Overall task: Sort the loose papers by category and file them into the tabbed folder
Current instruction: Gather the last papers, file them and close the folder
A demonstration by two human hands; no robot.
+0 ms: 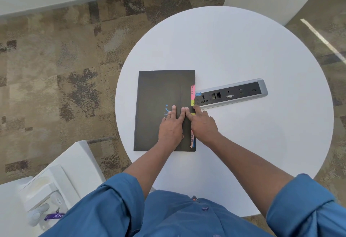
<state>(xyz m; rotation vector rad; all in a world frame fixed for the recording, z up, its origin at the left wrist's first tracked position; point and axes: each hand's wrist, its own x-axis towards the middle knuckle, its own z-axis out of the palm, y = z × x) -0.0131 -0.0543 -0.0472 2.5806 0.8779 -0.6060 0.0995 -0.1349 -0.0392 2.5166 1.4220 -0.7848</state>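
— Black, matte, closed: the tabbed folder lies flat on the round white table, its left edge close to the table's rim.

— And the tabs?

— Coloured index tabs stick out along the folder's right edge: pink with handwriting near the top, yellow-green below it, more pink and blue at the bottom corner. Just right of that edge, a grey power and data socket strip is set into the table, touching or nearly touching the folder.

— Hands?

— Both on the cover. The left hand presses flat, fingers straight and spread, beside a small blue logo. The right hand rests at the folder's right edge, fingers extended over the cover and tabs, gripping nothing that I can make out.

— Anything left of the folder?

— A white chair stands on patterned brown carpet. Rolled blue sleeves fill the bottom.
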